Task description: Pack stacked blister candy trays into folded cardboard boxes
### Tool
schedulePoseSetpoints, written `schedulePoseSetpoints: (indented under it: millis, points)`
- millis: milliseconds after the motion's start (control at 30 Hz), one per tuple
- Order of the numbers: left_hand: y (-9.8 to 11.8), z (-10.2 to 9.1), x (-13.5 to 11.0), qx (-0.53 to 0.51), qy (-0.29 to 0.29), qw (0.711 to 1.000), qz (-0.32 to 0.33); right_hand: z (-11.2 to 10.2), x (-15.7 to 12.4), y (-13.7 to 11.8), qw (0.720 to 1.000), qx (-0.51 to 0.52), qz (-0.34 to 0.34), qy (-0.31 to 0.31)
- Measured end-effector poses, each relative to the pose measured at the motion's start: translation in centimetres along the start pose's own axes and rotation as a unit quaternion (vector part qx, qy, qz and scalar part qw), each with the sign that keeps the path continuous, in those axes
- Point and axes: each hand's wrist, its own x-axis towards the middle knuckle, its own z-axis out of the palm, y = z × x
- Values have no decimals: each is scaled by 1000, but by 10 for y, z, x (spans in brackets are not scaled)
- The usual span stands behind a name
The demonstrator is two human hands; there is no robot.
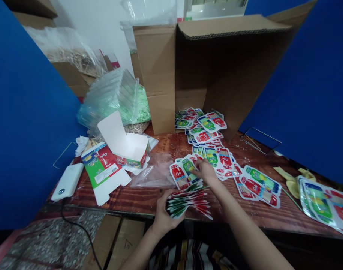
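At the bottom centre of the frame the left hand (pixel 162 216) is closed around a fanned stack of packets (pixel 188 202), red, green and white, held at the near edge of the wooden table (pixel 132 200); just above it the right hand (pixel 206 170) lies fingers-down on a loose packet (pixel 185 170), touching it, though whether it has pinched it I cannot tell; by the look of it a fair handful is gathered and far more lies loose: a spread of packets (pixel 219 157) just beyond the right hand, a heap (pixel 202 125) at the mouth of the cardboard carton (pixel 216 67) in the upper middle, a pair (pixel 261 185) at centre right and another pile (pixel 323 202) at the right edge; left of centre stands a small open box (pixel 129 148) with a flattened box (pixel 104 168) beside it, a white power bank (pixel 68 182) with its cable further left, and a crumpled clear bag (pixel 157 172) between box and packets; the table top is dark, glossy reddish wood; blue panels (pixel 27 131) wall it in at left and right, and a bag of green stuff (pixel 115 97) sits at upper left.
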Motion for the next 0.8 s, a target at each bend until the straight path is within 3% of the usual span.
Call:
schedulePoseSetpoints:
  millis: [67,133,233,300,500,667,800]
  points:
    - [-1,1,0,-4,8,1000,6,-1,-1,2,999,30,-8,13]
    - [-2,3,0,-19,16,1000,-5,-4,-4,3,990,137,-33,25]
    - [-1,9,4,-57,7,998,-35,-14,-11,3,921,380,-87,9]
    - [0,16,7,-73,-11,996,-43,-23,-19,4,882,460,-102,-30]
    - [1,43,12,-99,-26,993,-55,-48,-51,33,822,543,-46,-163]
    - [5,63,11,-120,-63,989,-62,-45,-73,56,768,617,26,-171]
    - [14,67,17,-77,-49,996,-21,-40,-80,61,772,617,31,-148]
